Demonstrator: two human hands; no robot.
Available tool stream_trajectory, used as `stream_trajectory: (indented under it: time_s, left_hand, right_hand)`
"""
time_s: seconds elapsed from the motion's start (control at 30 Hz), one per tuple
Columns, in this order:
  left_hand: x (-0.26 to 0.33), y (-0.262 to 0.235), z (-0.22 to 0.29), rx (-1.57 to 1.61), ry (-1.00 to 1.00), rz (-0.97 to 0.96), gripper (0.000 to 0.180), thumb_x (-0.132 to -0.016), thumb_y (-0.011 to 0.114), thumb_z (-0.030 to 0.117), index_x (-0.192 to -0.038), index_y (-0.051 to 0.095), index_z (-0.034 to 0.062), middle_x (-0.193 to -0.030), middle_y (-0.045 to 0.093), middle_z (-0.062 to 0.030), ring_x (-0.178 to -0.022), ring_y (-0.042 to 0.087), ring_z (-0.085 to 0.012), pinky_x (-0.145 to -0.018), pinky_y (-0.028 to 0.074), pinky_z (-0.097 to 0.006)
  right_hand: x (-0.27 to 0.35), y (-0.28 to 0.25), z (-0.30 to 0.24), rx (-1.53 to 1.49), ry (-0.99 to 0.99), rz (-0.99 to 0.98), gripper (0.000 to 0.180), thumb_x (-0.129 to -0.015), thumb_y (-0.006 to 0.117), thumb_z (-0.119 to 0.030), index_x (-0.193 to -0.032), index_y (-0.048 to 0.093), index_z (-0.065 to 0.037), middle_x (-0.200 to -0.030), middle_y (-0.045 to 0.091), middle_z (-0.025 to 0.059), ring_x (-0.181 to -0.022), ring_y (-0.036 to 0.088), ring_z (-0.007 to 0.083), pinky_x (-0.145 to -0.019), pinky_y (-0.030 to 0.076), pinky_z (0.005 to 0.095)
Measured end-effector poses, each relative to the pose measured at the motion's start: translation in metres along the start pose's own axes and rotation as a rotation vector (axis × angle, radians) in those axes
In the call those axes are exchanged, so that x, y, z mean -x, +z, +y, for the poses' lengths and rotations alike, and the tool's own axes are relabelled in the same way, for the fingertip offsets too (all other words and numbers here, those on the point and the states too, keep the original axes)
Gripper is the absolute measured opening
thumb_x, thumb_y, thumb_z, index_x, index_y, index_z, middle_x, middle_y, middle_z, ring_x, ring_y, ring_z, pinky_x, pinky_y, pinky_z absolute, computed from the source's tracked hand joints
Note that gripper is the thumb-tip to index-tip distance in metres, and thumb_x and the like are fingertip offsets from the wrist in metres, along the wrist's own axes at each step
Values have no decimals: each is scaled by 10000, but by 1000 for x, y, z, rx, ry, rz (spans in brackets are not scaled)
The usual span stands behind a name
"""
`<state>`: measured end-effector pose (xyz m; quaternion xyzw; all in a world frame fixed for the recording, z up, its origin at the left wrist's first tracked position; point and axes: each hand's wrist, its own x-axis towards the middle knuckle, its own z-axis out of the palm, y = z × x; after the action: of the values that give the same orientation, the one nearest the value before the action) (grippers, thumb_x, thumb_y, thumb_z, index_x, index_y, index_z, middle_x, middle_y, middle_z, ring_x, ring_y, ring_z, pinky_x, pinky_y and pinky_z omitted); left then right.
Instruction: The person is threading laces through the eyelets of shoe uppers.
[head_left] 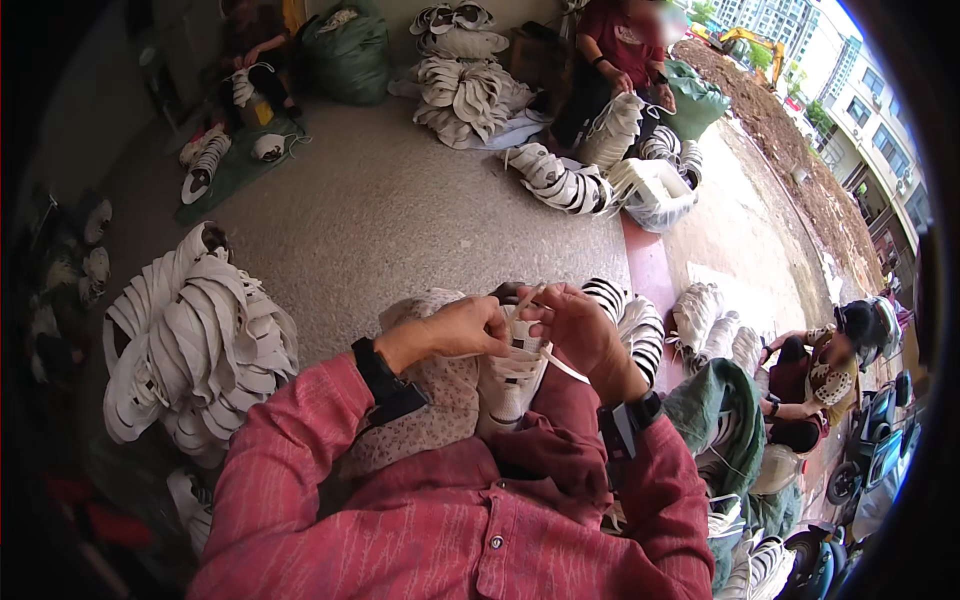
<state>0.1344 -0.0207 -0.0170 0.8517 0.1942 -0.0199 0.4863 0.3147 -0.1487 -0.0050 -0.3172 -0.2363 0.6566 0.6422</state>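
Both hands meet just above the lap at the middle of the view. Left hand (462, 330) has its fingers curled and pinched on a flat pale lace (562, 366); right hand (580, 325) is also closed, fingertips nipping the same lace where it crosses the front of a white shoe upper (508, 385). That upper, soft and ribbed with lace rows, rests on the lap against a beige speckled cloth (430, 400), at 6 o'clock from the hands. Each wrist carries a dark band over a red woven sleeve (300, 460).

At 9 o'clock lies a big heap of white uppers (190, 345), curved and stacked like shells on the speckled grey concrete floor (400, 210). At 12 o'clock sits another white pile (470, 95), with a bulging green sack (348, 50) at 11 o'clock beside a seated person. Toward 1 o'clock another person in red sits by a clear plastic bag (655, 195). At 3 o'clock a third person crouches near more uppers.
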Motion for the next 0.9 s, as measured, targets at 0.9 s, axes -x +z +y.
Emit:
stream_trajectory:
  time_s: [0.9]
  left_hand:
    - [4,-19,0,144,41,-228,272,-851,706,285,-715,692,50,-1010,504,-12,-835,535,-112,-775,429,-261]
  right_hand:
    - [77,5,-38,870,51,-73,297,-930,622,-308,-867,649,-19,-756,567,-59,-713,490,45,-631,400,234]
